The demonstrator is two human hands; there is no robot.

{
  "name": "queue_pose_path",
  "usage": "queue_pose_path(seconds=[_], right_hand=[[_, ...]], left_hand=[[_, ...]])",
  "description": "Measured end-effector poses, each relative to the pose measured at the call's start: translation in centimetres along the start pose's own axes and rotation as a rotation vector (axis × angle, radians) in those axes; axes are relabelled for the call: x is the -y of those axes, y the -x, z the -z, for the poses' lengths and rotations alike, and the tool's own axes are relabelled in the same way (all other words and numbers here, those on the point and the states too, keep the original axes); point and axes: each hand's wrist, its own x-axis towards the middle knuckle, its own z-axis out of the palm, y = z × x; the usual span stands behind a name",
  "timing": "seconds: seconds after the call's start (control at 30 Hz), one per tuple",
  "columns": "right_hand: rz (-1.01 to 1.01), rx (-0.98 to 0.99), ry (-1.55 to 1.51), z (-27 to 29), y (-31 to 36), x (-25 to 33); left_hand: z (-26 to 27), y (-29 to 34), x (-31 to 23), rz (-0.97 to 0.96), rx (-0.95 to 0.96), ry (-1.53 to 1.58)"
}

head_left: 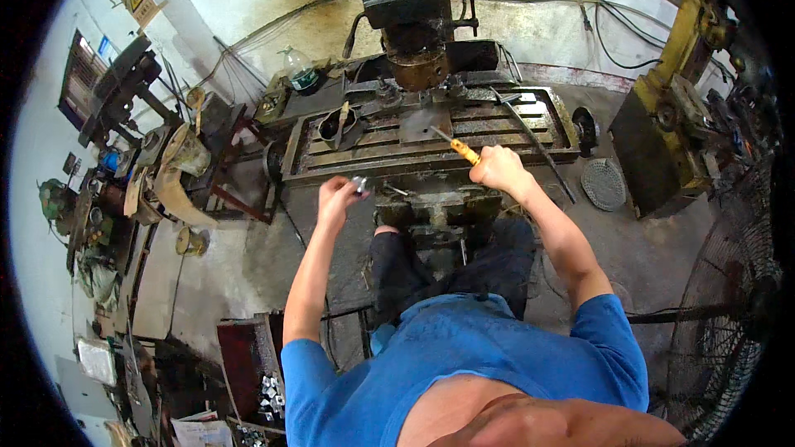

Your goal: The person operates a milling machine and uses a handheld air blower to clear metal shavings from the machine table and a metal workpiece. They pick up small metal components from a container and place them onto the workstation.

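Tool [464, 151] right of centre, clamped in right fingers [483, 167]; metal part [360, 185] left of centre, clamped in left fingers [344, 188].

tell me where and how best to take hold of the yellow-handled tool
Probably by the yellow handle, coming from its near right end, where the right hand holds it: the handle looks thicker than the thin shaft, which points forward and left.

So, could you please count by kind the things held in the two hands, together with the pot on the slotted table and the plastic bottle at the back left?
Yellow-handled tool: 1
Small shiny metal part: 1
Pot: 1
Clear plastic bottle: 1
Total: 4
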Motion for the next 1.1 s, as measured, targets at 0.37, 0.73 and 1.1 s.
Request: queue_pose_path(seconds=[0.37, 0.73, 1.1], right_hand=[[0.433, -0.246, -0.799, 1.6, -3.5, -4.4], [-0.129, -0.156, -0.627, -11.5, -3.2, -10.4], [-0.108, -0.196, -0.625, -7.0, -0.2, -11.6]], left_hand=[[-11.6, -16.7, 0.9, -0.879, 0.266, -1.26], [-13.7, -16.7, 0.8, -0.795, 0.095, -1.356], [-16.4, -19.5, 1.7, -0.711, -0.01, -1.256]])
